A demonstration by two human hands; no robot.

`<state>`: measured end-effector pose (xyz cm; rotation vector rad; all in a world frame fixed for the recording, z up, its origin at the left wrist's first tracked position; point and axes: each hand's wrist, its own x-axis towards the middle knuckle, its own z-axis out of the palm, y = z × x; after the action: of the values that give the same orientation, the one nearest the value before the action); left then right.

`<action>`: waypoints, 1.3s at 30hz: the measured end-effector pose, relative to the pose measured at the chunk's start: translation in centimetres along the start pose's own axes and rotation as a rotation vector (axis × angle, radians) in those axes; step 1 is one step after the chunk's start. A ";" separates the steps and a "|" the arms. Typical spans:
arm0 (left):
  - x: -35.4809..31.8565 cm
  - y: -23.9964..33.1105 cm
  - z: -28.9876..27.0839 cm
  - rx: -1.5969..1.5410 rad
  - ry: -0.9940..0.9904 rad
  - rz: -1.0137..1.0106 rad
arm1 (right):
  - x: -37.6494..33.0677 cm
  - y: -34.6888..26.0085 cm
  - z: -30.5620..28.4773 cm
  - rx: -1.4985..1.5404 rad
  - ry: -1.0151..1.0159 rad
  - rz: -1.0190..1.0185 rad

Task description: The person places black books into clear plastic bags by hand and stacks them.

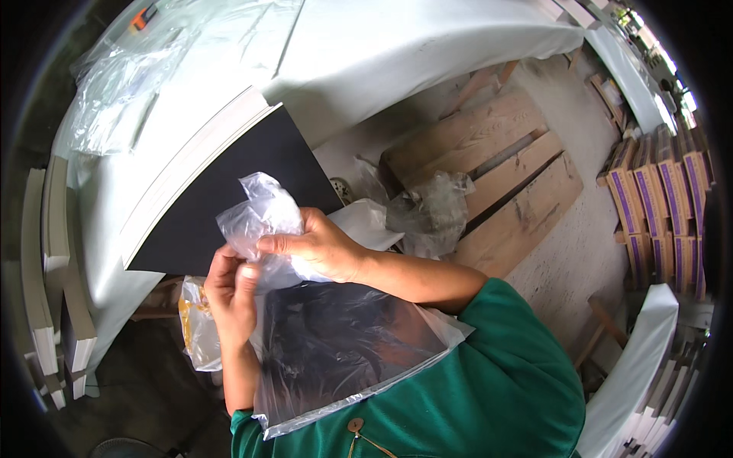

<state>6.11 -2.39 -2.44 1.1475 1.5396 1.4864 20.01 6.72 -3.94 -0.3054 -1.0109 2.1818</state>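
Note:
Crumpled clear plastic film [263, 206] is bunched up between my two hands. My right hand [324, 248] is closed on it, thumb pressed along its edge. My left hand [233, 290] pinches its lower left part, the fingertips partly hidden by the folds. Across my lap lies a dark flat sheet or board inside a clear plastic sleeve [343, 347]. Whether the film in my hands is joined to this sleeve, I cannot tell. Just beyond my hands, a stack of large flat sheets with a black top [252, 164] rests on the table's near edge.
A pale covered table [366, 46] curves across the front, with loose clear plastic [126, 91] at its far left. A wooden slatted pallet [496, 183] lies on the floor to the right, crumpled plastic [439, 210] beside it. Stacked boxes [657, 198] stand far right; thick boards [57, 252] stand left.

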 end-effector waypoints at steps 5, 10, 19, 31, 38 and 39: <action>-0.1 0.5 0.4 -0.019 0.054 -0.023 | -0.3 0.0 -0.4 0.018 -0.017 0.034; 0.1 0.9 0.2 0.008 0.050 -0.053 | -0.3 -0.2 0.0 0.098 0.020 0.118; -0.4 0.4 -0.2 -0.074 0.028 -0.037 | -0.1 0.2 0.5 -0.011 0.071 0.058; 0.6 0.3 -2.0 -0.191 0.080 0.049 | -0.5 -1.6 -1.2 0.034 -0.150 0.160; 2.0 0.8 -2.1 -0.042 0.195 0.148 | -0.4 -1.2 -2.2 0.253 -0.219 0.043; 2.1 0.9 -2.1 -0.198 0.233 0.116 | -0.5 -1.1 -2.2 0.214 -0.205 0.072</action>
<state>3.56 -1.23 -1.12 0.9900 1.4561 1.8601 21.97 8.20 -4.62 -0.0192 -0.8751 2.3993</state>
